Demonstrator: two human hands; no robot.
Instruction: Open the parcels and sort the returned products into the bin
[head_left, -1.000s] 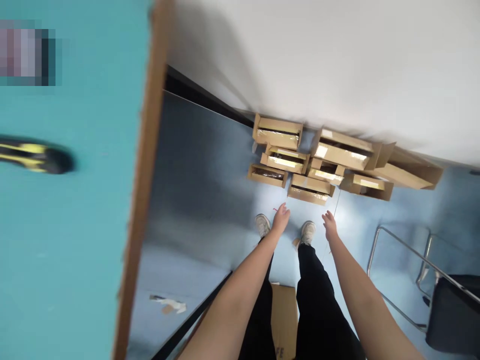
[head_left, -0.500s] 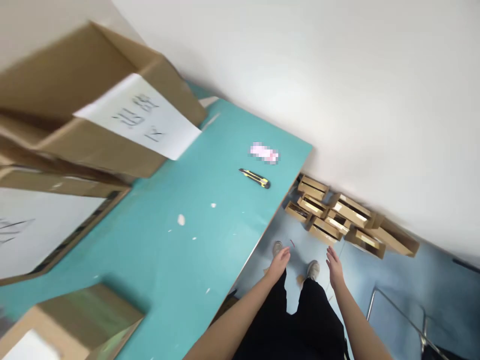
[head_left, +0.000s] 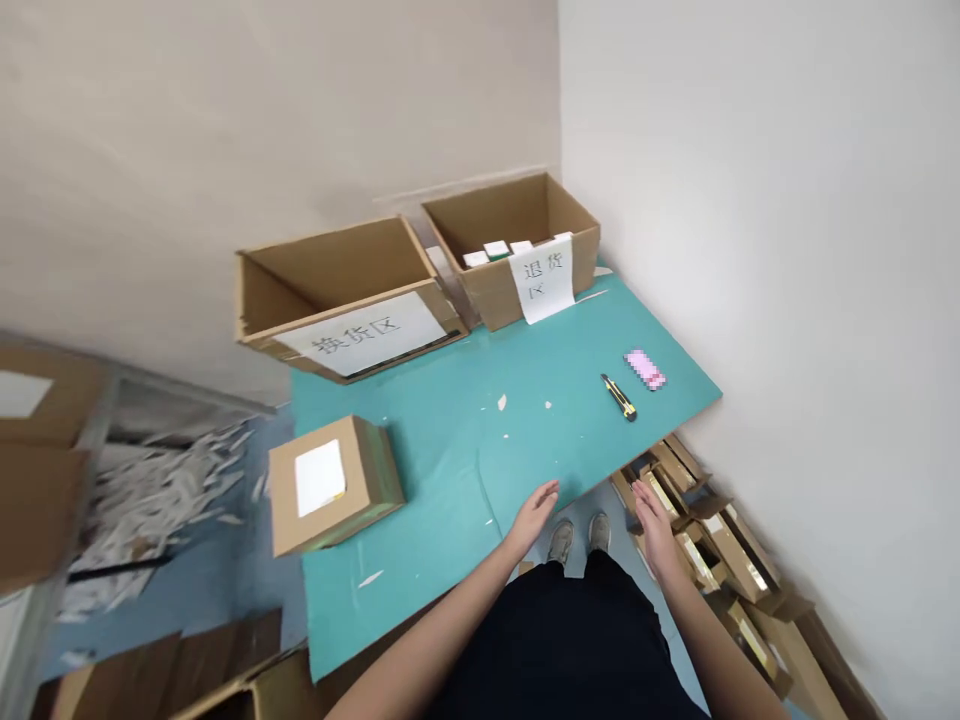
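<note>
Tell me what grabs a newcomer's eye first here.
The teal table dominates, with two open labelled cartons against the back wall and a sealed box at its left edge. The left hand and right hand hang open and empty by its near edge, a yellow utility knife beyond them.

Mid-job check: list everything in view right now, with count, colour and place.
table: one, teal top, in the room corner
large open box: one, brown cardboard, white paper label, back of the table
smaller open box: one, brown, white label, back right corner
small packs: several, white, inside the smaller open box
closed box: one, brown, white label, table's left edge
utility knife: one, yellow and black, table's right side
pink item: one, blurred, beside the knife
flat boxes: several, brown, floor by the right wall
paper scraps: many, white, floor left of the table
shoes: two, pale, blue floor
left hand: open, empty, over the table's near edge
right hand: open, empty, over the flat boxes
</note>
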